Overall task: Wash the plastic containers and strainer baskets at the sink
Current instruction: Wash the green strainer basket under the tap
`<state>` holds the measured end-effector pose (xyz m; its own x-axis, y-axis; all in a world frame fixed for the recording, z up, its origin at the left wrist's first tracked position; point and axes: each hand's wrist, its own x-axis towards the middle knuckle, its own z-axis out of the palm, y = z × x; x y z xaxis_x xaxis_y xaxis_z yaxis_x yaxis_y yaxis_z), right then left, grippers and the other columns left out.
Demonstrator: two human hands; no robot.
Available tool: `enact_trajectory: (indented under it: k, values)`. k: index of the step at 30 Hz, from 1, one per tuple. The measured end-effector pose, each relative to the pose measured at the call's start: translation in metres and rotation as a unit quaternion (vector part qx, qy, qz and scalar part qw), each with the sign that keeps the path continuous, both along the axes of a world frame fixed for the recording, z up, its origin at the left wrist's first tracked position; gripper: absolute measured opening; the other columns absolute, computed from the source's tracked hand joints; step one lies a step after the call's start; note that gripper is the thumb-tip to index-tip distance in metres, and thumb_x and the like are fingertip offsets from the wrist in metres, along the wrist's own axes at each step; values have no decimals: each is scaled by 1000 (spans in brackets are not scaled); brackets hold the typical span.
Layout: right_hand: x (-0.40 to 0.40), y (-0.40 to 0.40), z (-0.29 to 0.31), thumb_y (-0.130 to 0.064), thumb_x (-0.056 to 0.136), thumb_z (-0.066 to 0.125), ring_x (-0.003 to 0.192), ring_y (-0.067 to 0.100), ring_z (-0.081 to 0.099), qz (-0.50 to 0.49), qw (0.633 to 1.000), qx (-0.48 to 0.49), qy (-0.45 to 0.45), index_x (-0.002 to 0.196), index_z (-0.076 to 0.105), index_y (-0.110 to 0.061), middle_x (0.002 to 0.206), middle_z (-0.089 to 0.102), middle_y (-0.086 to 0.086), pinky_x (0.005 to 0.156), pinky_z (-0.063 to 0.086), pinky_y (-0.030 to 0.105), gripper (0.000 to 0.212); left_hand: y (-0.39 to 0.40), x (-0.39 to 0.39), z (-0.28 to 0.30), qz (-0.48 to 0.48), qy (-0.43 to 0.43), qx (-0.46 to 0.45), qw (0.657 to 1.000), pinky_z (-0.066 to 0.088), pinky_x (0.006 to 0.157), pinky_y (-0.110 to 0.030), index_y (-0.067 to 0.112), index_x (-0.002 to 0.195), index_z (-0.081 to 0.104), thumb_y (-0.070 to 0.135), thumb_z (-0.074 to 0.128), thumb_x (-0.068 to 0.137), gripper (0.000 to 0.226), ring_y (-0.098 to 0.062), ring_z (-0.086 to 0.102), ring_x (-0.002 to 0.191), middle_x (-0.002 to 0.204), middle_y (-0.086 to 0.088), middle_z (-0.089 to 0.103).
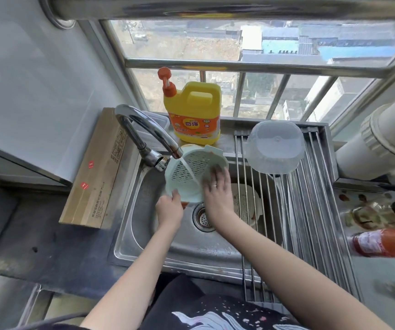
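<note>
A pale green strainer basket (187,173) was tilted under the running tap (144,132), over the steel sink (144,234). The left hand (169,208) gripped its lower rim; the right hand (216,186) pressed flat inside it, perhaps on a cloth. A clear plastic container (275,146) sat upturned on the drying rack (310,210), beside a yellow detergent jug (193,113).

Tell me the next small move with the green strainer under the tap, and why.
Probably turn the strainer basket a little in the left hand: the water stream hits only its middle slots, while the right hand rubs the rim beside it.
</note>
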<state>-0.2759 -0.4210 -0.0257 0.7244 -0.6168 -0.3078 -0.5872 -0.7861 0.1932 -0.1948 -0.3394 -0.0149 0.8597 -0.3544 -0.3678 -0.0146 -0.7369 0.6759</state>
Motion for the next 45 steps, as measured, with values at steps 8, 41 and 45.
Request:
enact_trajectory:
  k: [8,41,45]
  values:
    - [-17,-5,-8,-6,81,46,134,21,39,52,950,255,-174,132,46,-10,136,52,9,117,-3,31,51,-3,10,-11,52,133,-35,989,55,81,-46,-5,98,63,24,49,94,33,-38,65,90,100,-26,66]
    - [-45,-37,26,-8,91,46,108,22,60,309,944,117,-4,115,62,-20,106,69,1,111,21,31,31,-16,75,45,-336,59,352,871,40,53,-19,12,88,58,37,43,89,30,-19,54,61,71,-5,58]
    - [-35,-19,24,-5,88,49,87,25,66,260,954,151,-6,93,64,-13,90,70,7,84,49,33,18,-7,43,68,-314,-305,270,858,41,77,-34,12,115,52,45,38,86,46,-26,51,106,115,-9,55]
